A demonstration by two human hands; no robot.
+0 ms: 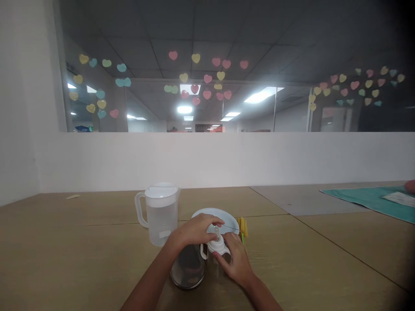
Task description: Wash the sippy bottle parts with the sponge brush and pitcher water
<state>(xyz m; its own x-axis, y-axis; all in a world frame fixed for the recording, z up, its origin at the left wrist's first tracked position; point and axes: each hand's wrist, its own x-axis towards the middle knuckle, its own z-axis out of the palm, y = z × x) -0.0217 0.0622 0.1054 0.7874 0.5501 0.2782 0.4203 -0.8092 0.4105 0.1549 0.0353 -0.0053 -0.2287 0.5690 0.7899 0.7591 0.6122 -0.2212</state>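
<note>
A baby bottle with a white collar, side handles and a clear teat stands upright in front of me; its lower body is see-through and faint. My left hand reaches over from the left, its fingers closed around the clear teat at the top. From the right, my right hand grips the white collar and handle. A dark, shiny metal container sits beside the bottle, partly under my left forearm. Behind my hands lies a pale blue plate or basin, mostly covered by them.
A lidded plastic pitcher with clear liquid stands at left. Something yellow and a green item lie right of the basin. A teal cloth with a white piece lies far right. A white wall closes off the table's back.
</note>
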